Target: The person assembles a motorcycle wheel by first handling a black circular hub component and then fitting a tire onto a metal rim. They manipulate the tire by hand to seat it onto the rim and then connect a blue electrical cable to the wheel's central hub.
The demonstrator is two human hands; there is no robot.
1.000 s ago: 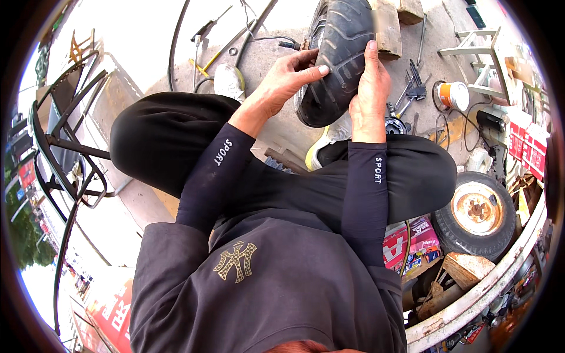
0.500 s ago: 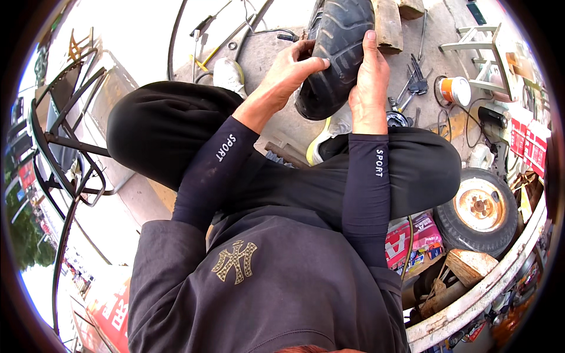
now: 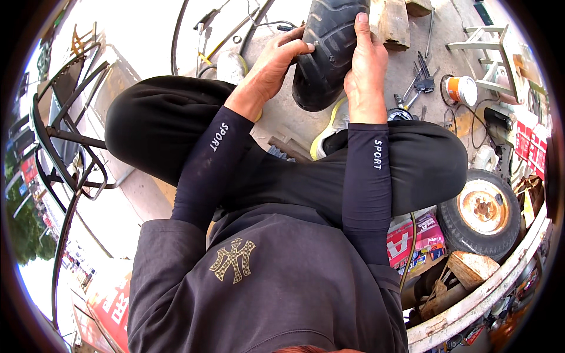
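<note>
The black tire [image 3: 328, 56] is held between the two bare hands, which are kept apart on either side of it. By the left hand [image 3: 263, 75] the tire is gripped at its left edge, the thumb laid on the grooved tread and the fingers partly hidden behind. By the right hand [image 3: 366, 72] the right side is clasped, the thumb pointed away along the edge. The tire is placed at the far middle, beyond the bent knees, its far part cut off by the view.

Just right of it a wooden block [image 3: 393, 26] is seen. Farther right, metal tools [image 3: 422, 82] are scattered on the concrete floor [image 3: 282, 126], with a white-and-orange bucket [image 3: 462, 90] and a pale stool [image 3: 503, 62] beyond. Near right, a small wheel [image 3: 465, 231] with a rusty rim is set beside a red carton [image 3: 406, 247]. At left, a black metal-framed chair [image 3: 73, 139] is seen.
</note>
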